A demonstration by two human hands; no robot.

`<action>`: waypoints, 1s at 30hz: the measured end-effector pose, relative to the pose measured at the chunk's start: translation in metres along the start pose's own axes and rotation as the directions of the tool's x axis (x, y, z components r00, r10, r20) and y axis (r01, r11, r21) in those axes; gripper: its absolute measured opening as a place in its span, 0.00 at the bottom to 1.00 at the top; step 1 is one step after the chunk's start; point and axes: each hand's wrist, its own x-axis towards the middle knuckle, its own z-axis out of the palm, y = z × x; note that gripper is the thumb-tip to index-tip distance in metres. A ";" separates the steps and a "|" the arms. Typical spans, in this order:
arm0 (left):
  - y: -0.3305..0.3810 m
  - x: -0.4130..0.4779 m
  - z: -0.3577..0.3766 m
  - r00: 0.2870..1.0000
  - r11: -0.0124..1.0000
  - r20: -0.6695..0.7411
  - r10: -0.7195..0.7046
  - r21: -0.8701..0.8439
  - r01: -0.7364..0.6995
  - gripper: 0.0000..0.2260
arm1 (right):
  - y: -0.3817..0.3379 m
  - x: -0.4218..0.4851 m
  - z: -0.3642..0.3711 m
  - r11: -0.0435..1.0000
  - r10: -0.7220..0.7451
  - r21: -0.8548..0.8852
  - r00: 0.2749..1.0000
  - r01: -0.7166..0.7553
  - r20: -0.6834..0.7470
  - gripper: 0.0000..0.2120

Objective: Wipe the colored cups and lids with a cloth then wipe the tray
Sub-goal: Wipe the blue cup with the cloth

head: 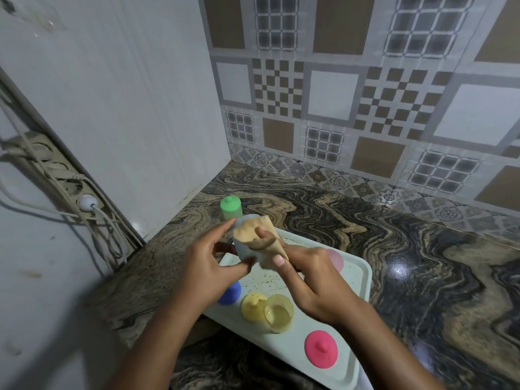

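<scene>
Head view. Pale blue cup [244, 250] is held in the air over the tray's [361, 277] far-left corner, between both hands. Left grip [208, 266]: thumb and fingers curled round the cup's wall, holding it from the left. Right grip [312, 280]: closed on a bunched tan cloth [267, 237], which presses against the cup's upper right side and mouth. The cup's long axis looks near upright; the exact tilt is unclear.

Key relation: cup sits immediately left of the cloth, touching it, so wiping probably needs the left grip to turn the cup against the cloth.

On the tray:
- blue lid [230, 294], near-left edge
- yellow lid [251, 305], touching the yellow cup [279, 313]
- pink lid [320, 347], near edge
- pink cup [335, 258], partly behind the right grip

Green cup [231, 207], lidded, stands on the desk [394, 235] beyond the tray. The tray is speckled and looks unwiped.
</scene>
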 end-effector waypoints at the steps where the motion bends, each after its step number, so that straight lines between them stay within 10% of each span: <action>1: -0.001 0.000 -0.002 1.000 1.000 0.001 -0.002 -0.006 0.002 0.35 | 0.001 -0.006 0.000 1.000 -0.007 0.013 1.000 0.007 -0.004 0.15; 6: -0.004 -0.002 -0.008 1.000 1.000 0.019 -0.011 -0.018 0.012 0.34 | 0.012 -0.035 0.002 0.972 0.143 0.174 0.986 -0.157 0.089 0.25; 15: -0.008 -0.009 -0.002 0.990 0.971 0.084 -0.110 -0.204 0.125 0.40 | 0.011 -0.013 -0.009 0.668 0.541 0.701 0.811 -0.252 -0.224 0.27; 24: 0.010 -0.009 0.011 0.997 0.997 0.068 0.032 -0.067 -0.027 0.30 | -0.012 0.027 -0.006 0.996 0.082 0.044 0.996 -0.081 -0.018 0.12; 30: 0.002 -0.005 -0.006 1.000 1.000 -0.016 0.019 -0.012 -0.019 0.35 | -0.015 0.003 0.000 0.995 -0.090 0.045 0.996 0.089 0.017 0.14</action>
